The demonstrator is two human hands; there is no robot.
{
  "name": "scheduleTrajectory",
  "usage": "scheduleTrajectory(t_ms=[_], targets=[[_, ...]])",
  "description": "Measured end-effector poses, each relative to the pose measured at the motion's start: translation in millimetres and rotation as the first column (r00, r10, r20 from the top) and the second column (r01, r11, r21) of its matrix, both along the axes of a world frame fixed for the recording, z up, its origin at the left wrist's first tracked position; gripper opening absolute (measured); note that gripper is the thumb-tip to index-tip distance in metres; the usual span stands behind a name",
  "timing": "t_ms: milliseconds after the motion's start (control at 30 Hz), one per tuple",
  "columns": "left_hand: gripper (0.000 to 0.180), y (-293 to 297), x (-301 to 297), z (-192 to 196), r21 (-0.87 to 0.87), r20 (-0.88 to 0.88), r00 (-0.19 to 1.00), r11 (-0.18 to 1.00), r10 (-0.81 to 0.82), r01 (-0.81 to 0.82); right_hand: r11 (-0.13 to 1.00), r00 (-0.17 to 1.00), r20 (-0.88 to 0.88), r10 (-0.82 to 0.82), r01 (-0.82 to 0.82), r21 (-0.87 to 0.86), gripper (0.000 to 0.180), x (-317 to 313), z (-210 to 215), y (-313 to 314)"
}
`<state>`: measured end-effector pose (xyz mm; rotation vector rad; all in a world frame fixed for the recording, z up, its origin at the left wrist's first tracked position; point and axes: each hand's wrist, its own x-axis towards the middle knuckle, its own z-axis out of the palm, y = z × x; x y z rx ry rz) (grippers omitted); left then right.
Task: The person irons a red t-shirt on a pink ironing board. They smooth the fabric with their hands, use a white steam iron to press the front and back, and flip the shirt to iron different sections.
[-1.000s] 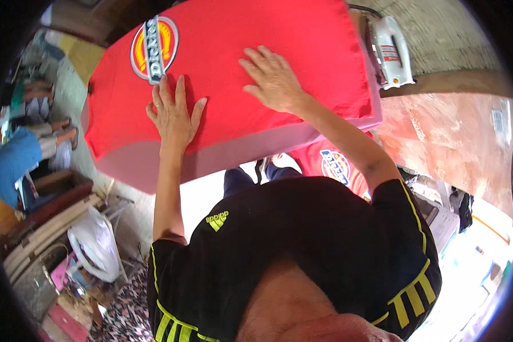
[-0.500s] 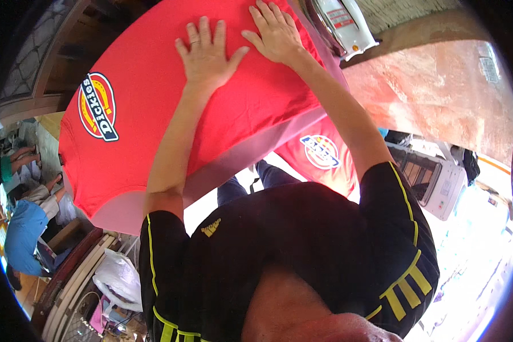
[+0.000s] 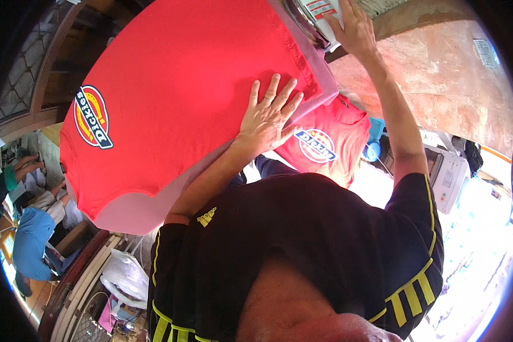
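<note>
I've got left hand (image 3: 266, 117) spread on soft-looking red shirt (image 3: 199, 74), right hand (image 3: 357, 33) at probably-hefty iron (image 3: 320, 8) (best held up top), grip unclear.

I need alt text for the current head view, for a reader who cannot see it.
A person's left hand lies spread on a red printed shirt over a pink-covered board, while the right hand is at a white iron to the right. Another red shirt shows past the board's near edge.

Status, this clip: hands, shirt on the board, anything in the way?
Left hand open, palm down over red shirt. Right hand at iron, grip unclear. Shirt spread across pink board; left forearm crosses board's near edge.
</note>
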<state>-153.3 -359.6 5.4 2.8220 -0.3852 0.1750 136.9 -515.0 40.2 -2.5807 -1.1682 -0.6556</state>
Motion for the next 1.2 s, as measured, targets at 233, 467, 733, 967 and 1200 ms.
scheduleTrajectory(t_ms=[233, 467, 733, 967, 1200], targets=[[0.07, 26, -26, 18, -0.35, -0.077, 0.995, 0.932, 0.067, -0.09, 0.981, 0.641, -0.765, 0.068, 0.095, 0.167, 0.042, 51, 43, 44], [0.08, 117, -103, -2, -0.023, 0.108, 0.7, 0.706, 0.706, -0.708, 0.997, 0.679, -0.734, -0.011, 0.065, 0.045, 0.044, -30, 104, 49], [0.079, 124, -127, -7, -0.036, 0.089, 0.644, 0.649, 0.76, -0.76, 0.978, 0.716, -0.671, 0.193, -0.196, 0.071, 0.032, -177, 67, 99], [0.079, 131, -173, -11, -0.038, 0.068, 0.573, 0.576, 0.816, -0.816, 0.843, 0.628, -0.563, 0.538, -0.413, 0.345, 0.035, -247, 46, 233], [0.074, 167, -181, -7, -0.044, 0.135, 0.549, 0.559, 0.825, -0.828, 0.9, 0.682, -0.591, 0.43, -0.378, 0.219, 0.065, -194, 29, 385]])
